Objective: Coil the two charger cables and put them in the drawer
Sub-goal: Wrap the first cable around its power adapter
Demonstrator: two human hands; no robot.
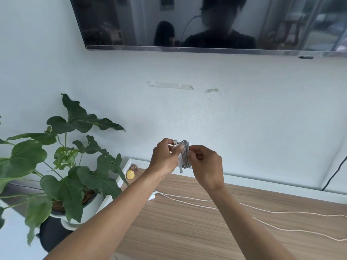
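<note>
A white charger brick with a grey cable (185, 154) wound in several turns around it is held up in front of the wall. My left hand (166, 156) grips the brick's left side, thumb over the top. My right hand (205, 164) pinches the wound grey cable on the right side. A second cable (206, 200), white and thin, lies uncoiled across the wooden cabinet top (187, 231), running from a small white adapter (153, 196) at the left off to the right edge. No drawer shows in this view.
A large leafy plant in a white pot (75, 177) stands left of the cabinet. A small yellow object (130, 174) and a brown tassel sit at the cabinet's back left corner. A wall-mounted TV (206, 23) hangs above. A black cord (336, 175) hangs at far right.
</note>
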